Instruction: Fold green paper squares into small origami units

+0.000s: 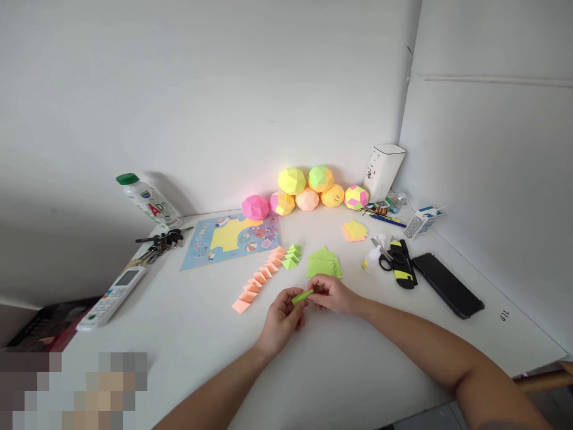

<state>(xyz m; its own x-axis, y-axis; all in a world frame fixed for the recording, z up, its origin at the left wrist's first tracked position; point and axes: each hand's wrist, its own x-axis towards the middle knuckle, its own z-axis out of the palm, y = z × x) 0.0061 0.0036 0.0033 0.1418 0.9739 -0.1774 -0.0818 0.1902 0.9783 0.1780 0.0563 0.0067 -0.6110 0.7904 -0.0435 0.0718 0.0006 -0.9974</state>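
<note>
Low over the table, my left hand [285, 313] pinches one end of a folded green paper slip [302, 297]. The fingers of my right hand [329, 294] close on its other end. Just beyond the right hand lies a loose stack of green paper squares [323, 263]. A short row of folded green paper pieces [292, 257] sits to the left of that stack. Alongside it runs a longer diagonal row of folded peach paper pieces [259, 279]. Several faceted paper balls [292, 180] in pink, yellow, orange and green are piled against the wall.
A blue printed sheet [197, 254], a bottle [150, 200], keys [165, 240] and a white remote control [111, 298] lie to the left. Rightward are yellow and orange notes [355, 230], a glue bottle [370, 257], scissors [387, 259], a cutter [403, 270], a phone [447, 283] and a small box [421, 222].
</note>
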